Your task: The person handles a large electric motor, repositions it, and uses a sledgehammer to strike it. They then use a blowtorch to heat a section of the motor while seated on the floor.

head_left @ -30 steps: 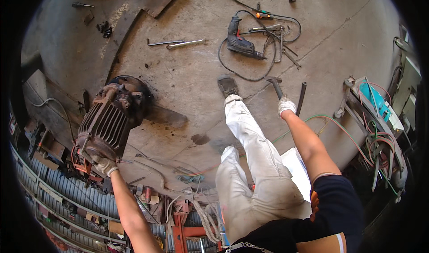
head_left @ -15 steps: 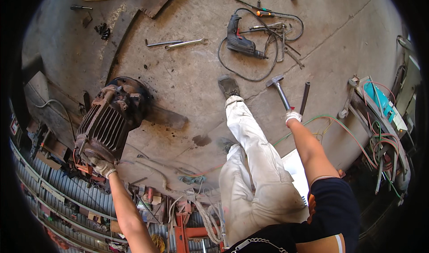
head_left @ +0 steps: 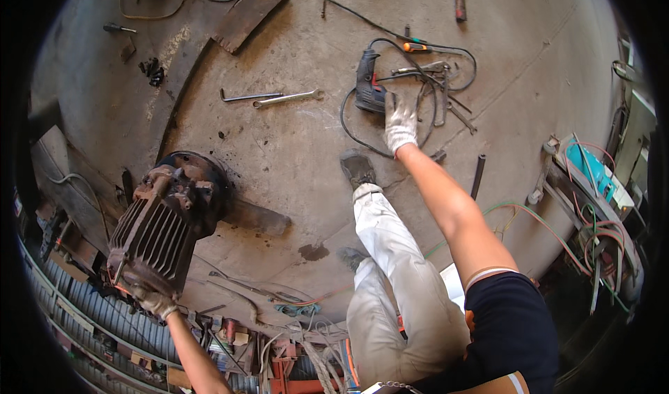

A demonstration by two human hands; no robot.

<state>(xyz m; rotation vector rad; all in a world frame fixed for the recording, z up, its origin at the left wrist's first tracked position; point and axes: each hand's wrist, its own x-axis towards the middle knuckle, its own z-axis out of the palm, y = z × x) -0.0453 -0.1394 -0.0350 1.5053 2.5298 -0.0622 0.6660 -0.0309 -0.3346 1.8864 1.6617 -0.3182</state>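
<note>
My left hand (head_left: 156,302), in a pale work glove, grips the lower end of a rusty finned electric motor (head_left: 155,237); some of its fingers are hard to make out. My gloved right hand (head_left: 401,124) is held over the front of a dark corded power drill (head_left: 368,87), fingers stretched out and apart. That hand covers the drill's nose, and I cannot tell whether it touches. Under my right forearm lies a hammer, mostly hidden, with an end of its head (head_left: 437,156) showing. Several wrenches (head_left: 440,101) lie inside the loop of the drill's cord.
A combination wrench (head_left: 289,98) and a bent hex key (head_left: 244,97) lie left of the drill. Near my right forearm is a dark bar (head_left: 478,176). An orange-handled screwdriver (head_left: 417,47) rests beyond the drill. Hoses (head_left: 536,216) lead to a cart (head_left: 592,178) at the right.
My right hand has let go of the hammer and moved forward and left to the drill. My left hand stays at the motor. The view has shifted slightly.
</note>
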